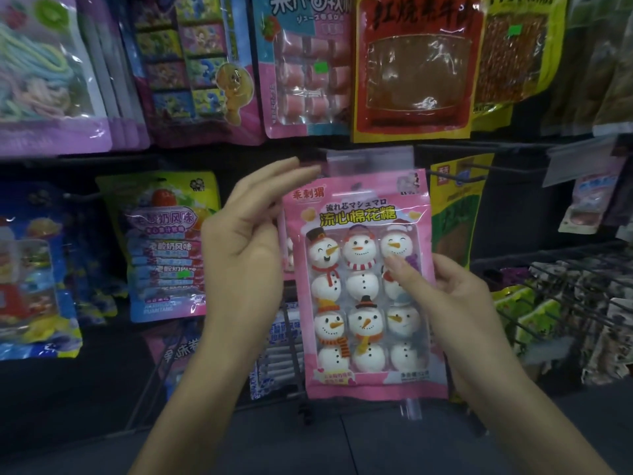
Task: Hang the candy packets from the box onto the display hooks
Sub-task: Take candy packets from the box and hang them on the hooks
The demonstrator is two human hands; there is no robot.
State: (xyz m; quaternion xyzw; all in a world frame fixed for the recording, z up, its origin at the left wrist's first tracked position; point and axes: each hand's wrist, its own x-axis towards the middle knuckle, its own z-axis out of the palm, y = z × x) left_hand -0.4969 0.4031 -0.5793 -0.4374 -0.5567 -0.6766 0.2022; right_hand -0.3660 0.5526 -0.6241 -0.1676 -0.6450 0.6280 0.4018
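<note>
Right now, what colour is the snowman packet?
Mostly pink; the snowman packet shows clearest in the head view.

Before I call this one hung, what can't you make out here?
Head view only:
- The hook for the snowman marshmallow packet: covered by the packet's clear header, so hung or not is unknown.
- The hang hole: blurred.
- Grip of the right hand: behind the packet, only the thumb shows in front.
- Whether the left hand touches the header: too blurred.
- The box: outside the frame.
</note>
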